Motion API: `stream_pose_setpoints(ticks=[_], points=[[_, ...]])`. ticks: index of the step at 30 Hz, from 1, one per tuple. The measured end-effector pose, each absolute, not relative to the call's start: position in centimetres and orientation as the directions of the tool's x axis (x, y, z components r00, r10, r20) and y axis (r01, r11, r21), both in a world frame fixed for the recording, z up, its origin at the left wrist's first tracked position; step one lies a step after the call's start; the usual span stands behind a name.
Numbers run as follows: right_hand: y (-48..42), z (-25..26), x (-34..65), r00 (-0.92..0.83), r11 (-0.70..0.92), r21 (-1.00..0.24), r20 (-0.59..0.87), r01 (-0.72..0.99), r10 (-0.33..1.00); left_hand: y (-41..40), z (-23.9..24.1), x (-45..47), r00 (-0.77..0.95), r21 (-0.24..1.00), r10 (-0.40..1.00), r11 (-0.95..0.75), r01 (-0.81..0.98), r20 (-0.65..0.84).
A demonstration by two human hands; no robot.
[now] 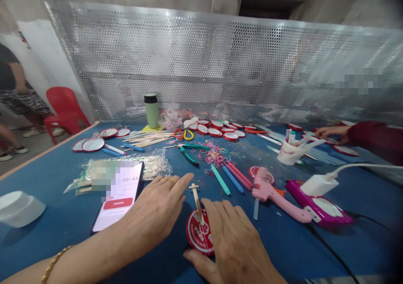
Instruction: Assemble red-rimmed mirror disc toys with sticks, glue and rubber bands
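Observation:
A round red lid [195, 233] with white print lies in front of me. A flat wooden stick [197, 200] with a small crosspiece at its far end stands tilted on the lid's middle. My right hand [234, 238] is curled over the lid's right side, with the thumb at its near edge; some fingertips are hidden. My left hand [160, 204] is just left of the stick, fingers stretched out and holding nothing visible. Partly behind the left wrist lies a phone [121, 191] with a timer on its screen.
Loose rubber bands [215, 154], green-handled pliers [189, 155] and markers [220, 179] lie ahead. On the right are a pink glue gun [277, 198], a purple power strip [327, 212] and a paper cup [288, 153]. Another person's hand [332, 134] reaches in. A white container [20, 208] stands left.

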State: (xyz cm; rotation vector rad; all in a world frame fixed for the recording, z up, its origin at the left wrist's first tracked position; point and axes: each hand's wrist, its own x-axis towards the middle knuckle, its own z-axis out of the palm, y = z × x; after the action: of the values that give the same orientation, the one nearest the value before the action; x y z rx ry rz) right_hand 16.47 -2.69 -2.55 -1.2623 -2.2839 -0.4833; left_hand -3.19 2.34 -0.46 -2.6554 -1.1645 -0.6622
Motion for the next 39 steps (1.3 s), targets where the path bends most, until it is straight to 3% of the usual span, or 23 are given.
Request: stream_pose_setpoints(ticks=[6, 9, 12, 15, 17, 19, 23, 27, 33, 39], points=[[-2.4, -2.7, 16.8, -0.433, 0.522, 0.033, 0.604, 0.852, 0.669, 2.7, -0.4, -3.4, 0.583, 0.063, 0.656, -0.689, 0.722, 0.48], [-2.3, -2.4, 17.4, -0.392, 0.547, -0.066, 0.626, 0.835, 0.674, 3.0, -0.2, -3.6, 0.525, 0.181, 0.706, -0.662, 0.727, 0.475], [-2.3, -1.6, 18.2, -0.284, 0.537, -0.314, 0.588, 0.783, 0.757, 3.2, 0.1, -3.8, 0.414, 0.398, 0.816, -0.563, 0.724, 0.403], [-2.2, -0.6, 19.1, -0.147, 0.387, -0.656, 0.39, 0.649, 0.909, 3.1, 0.4, -3.6, 0.366, 0.622, 0.891, -0.45, 0.641, 0.268], [-2.0, -0.1, 19.5, -0.129, 0.272, -0.846, 0.24, 0.457, 0.962, 2.8, 0.7, -3.3, 0.41, 0.777, 0.9, -0.362, 0.515, 0.147], [-1.6, 0.1, 19.8, -0.182, 0.196, -0.955, 0.157, 0.221, 0.971, 2.3, 1.0, -2.9, 0.504, 0.919, 0.863, -0.22, 0.328, 0.027], [-0.9, -0.3, 19.4, -0.35, 0.076, -0.991, 0.112, -0.115, 0.93, 1.5, 1.6, -2.1, 0.678, 0.999, 0.734, 0.03, 0.019, -0.035], [-0.4, -0.5, 18.7, -0.427, -0.01, -0.958, 0.119, -0.286, 0.896, 1.2, 1.7, -1.9, 0.686, 0.985, 0.726, 0.145, -0.095, -0.041], [0.1, -0.7, 18.9, -0.464, -0.086, -0.927, 0.101, -0.365, 0.88, 1.2, 1.4, -2.0, 0.681, 0.914, 0.722, 0.347, -0.209, -0.118], [0.3, -0.9, 19.2, -0.494, -0.154, -0.903, 0.073, -0.402, 0.866, 1.4, 1.1, -1.9, 0.562, 0.911, 0.816, 0.325, -0.254, -0.135]])
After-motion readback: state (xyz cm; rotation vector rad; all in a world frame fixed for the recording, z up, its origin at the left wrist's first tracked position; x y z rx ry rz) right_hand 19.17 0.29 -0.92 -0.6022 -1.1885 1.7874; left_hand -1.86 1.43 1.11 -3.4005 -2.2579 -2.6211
